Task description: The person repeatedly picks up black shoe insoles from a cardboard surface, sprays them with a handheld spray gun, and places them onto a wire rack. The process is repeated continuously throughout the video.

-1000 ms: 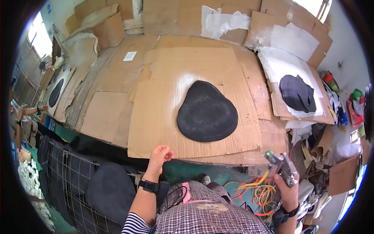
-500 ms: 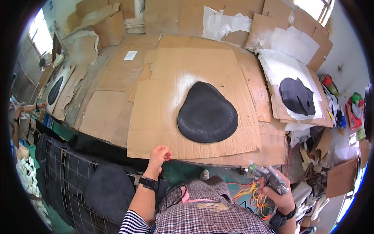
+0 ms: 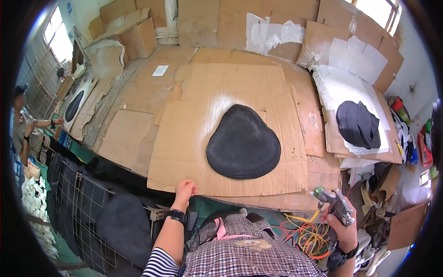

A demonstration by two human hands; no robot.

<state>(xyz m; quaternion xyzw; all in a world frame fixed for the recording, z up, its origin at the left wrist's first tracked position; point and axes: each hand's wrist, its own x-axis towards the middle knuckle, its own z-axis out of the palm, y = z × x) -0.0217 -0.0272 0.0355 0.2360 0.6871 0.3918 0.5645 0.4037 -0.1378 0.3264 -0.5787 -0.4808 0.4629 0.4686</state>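
A stack of black, rounded-triangular sheets [image 3: 243,142] lies on the cardboard-covered table in front of me. To its lower right, past the table's front edge, my right hand [image 3: 342,226] is closed round a metal spray gun [image 3: 339,207]. The gun's green-ringed nozzle points up and to the left, and a yellow hose [image 3: 304,218] runs from it. At the front edge of the cardboard sheet [image 3: 184,152], my left hand [image 3: 185,191] is held with its fingers curled together. Nothing shows in it.
More black sheets [image 3: 357,124] lie fanned on a white-covered board at the right. Coiled hoses [image 3: 314,242] hang beside my apron. A wire rack [image 3: 87,203] with black pieces stands at lower left. Another person [image 3: 23,124] works at the far left beside a black piece [image 3: 74,106].
My right hand has moved a little to the right with the spray gun, and more of the yellow hose shows. The whole view has shifted slightly. My left hand stays near the cardboard edge.
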